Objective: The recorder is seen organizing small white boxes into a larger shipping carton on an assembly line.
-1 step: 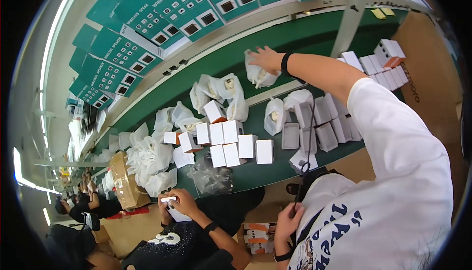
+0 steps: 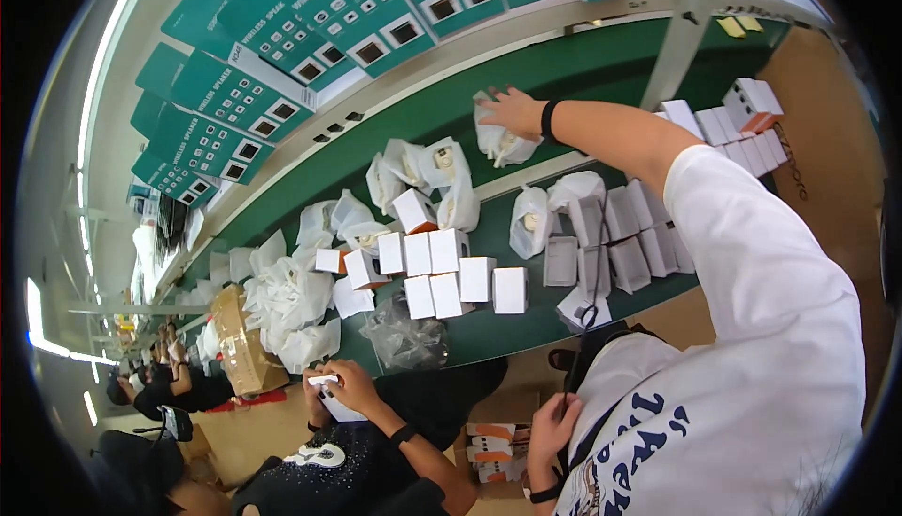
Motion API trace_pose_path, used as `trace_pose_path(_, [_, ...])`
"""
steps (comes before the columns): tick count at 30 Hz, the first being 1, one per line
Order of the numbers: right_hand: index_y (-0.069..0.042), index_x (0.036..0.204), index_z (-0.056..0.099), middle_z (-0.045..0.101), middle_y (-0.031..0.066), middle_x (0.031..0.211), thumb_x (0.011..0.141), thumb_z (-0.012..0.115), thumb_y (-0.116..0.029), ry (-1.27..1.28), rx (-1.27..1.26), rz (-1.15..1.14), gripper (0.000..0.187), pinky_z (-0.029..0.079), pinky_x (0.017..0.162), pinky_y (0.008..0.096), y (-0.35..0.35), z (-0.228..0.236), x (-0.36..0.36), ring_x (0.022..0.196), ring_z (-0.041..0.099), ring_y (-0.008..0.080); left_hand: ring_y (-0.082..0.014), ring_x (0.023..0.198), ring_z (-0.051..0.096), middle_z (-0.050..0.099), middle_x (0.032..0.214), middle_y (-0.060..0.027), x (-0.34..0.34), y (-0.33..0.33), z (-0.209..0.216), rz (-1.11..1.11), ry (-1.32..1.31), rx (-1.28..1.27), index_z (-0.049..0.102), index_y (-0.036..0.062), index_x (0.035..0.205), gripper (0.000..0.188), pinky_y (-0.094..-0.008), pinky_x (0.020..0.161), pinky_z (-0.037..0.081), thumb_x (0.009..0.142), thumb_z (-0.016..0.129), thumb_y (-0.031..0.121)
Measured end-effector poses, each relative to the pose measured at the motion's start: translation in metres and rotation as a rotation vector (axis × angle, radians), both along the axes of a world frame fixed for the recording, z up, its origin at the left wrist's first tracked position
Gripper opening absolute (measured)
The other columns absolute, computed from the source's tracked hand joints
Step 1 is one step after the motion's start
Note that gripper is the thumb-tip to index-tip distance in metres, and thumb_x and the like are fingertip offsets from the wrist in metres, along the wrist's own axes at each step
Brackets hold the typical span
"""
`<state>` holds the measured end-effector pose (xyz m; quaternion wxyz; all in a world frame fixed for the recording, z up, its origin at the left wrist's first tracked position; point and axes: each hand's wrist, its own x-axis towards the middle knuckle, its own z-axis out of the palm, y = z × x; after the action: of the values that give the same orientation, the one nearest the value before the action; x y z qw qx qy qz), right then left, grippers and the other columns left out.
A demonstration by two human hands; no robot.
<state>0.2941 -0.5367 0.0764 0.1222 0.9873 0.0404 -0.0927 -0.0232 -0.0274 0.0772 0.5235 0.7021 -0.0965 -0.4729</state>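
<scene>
My right hand (image 2: 512,112), a black band on its wrist, reaches far across the green bench. Its fingers are spread and touch a thin white bag (image 2: 507,148), whose contents I cannot make out. Low in front of my white shirt is my left hand (image 2: 552,427), its fingers curled. A black cord (image 2: 594,262) with a small ring runs down to those fingers; whether they grip it is unclear. Between the hands stand upright grey-white open boxes (image 2: 628,264). Beside them lies a bagged cream-coloured item (image 2: 532,223). More bagged items (image 2: 442,173) lie to the left.
White boxes (image 2: 449,251) crowd mid-bench near a clear plastic bag (image 2: 409,333). White bags heap (image 2: 287,295) beside a brown carton (image 2: 240,342). A co-worker's hands (image 2: 348,389) hold a white box at lower left. Teal cartons (image 2: 366,18) line the shelf; a post (image 2: 678,41) rises at right.
The whole scene sits slightly farther right in the picture. My hands keep their places relative to the bag and the boxes.
</scene>
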Motion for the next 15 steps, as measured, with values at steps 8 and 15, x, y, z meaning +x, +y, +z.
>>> trace_pose_path(8, [-0.039,0.15,0.041,0.029,0.0068,0.163,0.06,0.09,-0.009,0.082,-0.03,0.136,0.106,0.029,0.107,0.0802,-0.008,-0.091,0.058,0.146,0.036,0.0422,-0.0108,0.099,0.065,0.072,0.107,-0.0051,-0.056,0.012,-0.005,0.434,0.179,0.083,0.067,-0.0022,0.118,0.021,-0.0257,0.09,0.049,0.1,0.066,0.009])
trace_pose_path(15, [-0.029,0.149,0.04,0.033,0.0119,0.156,0.045,0.095,-0.005,0.162,0.177,0.109,0.12,0.056,0.095,0.0549,-0.038,-0.082,0.039,0.128,0.051,0.0522,-0.0077,0.091,0.062,0.071,0.098,-0.0001,-0.028,-0.015,-0.024,0.426,0.203,0.068,0.068,-0.0009,0.112,0.018,-0.0235,0.083,0.049,0.099,0.068,0.011])
